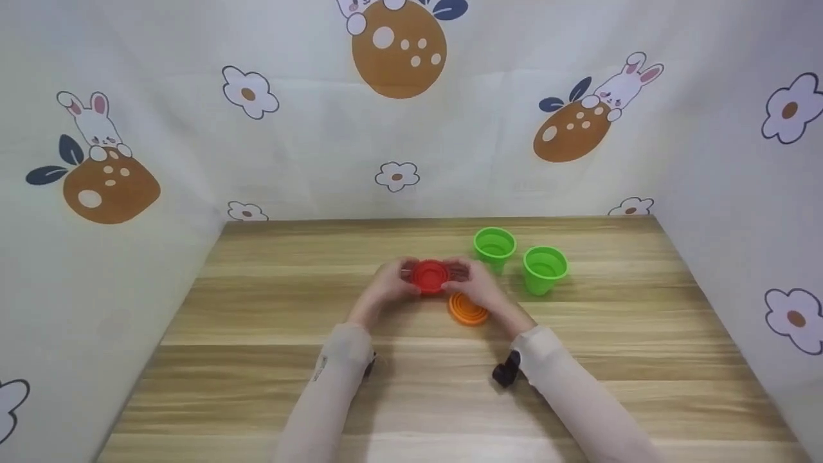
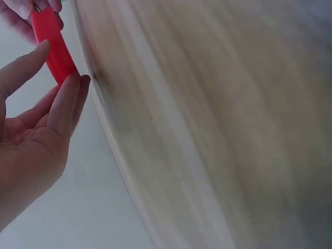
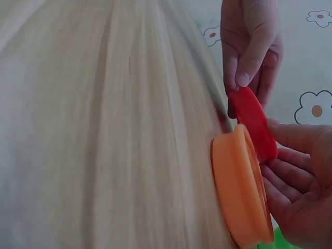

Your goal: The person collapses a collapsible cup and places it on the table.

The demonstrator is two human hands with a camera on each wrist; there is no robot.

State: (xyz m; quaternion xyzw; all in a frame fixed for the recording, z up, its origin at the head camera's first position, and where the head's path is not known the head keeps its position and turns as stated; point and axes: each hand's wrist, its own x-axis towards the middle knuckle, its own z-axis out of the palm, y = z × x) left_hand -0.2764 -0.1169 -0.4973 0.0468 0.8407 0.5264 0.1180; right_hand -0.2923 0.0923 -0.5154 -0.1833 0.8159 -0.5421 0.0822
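Note:
A red collapsible cup (image 1: 430, 277), folded flat into a ringed disc, is held between both hands near the middle of the table. My left hand (image 1: 393, 281) grips its left edge, thumb on the near side and fingers round the far side. On the opposite edge, my right hand (image 1: 476, 283) pinches it between thumb and fingers. In the left wrist view the red cup (image 2: 53, 45) appears edge-on as a thin band. An orange collapsible cup (image 1: 468, 309), also flattened, lies on the table just below the right hand.
Two green collapsible cups (image 1: 494, 244) (image 1: 544, 270) stand extended and upright, right of the hands. The wood-grain table (image 1: 289, 283) meets a patterned cloth backdrop (image 1: 308, 141) at its back and sides. A black wrist-camera mount (image 1: 506, 371) sits at the right sleeve.

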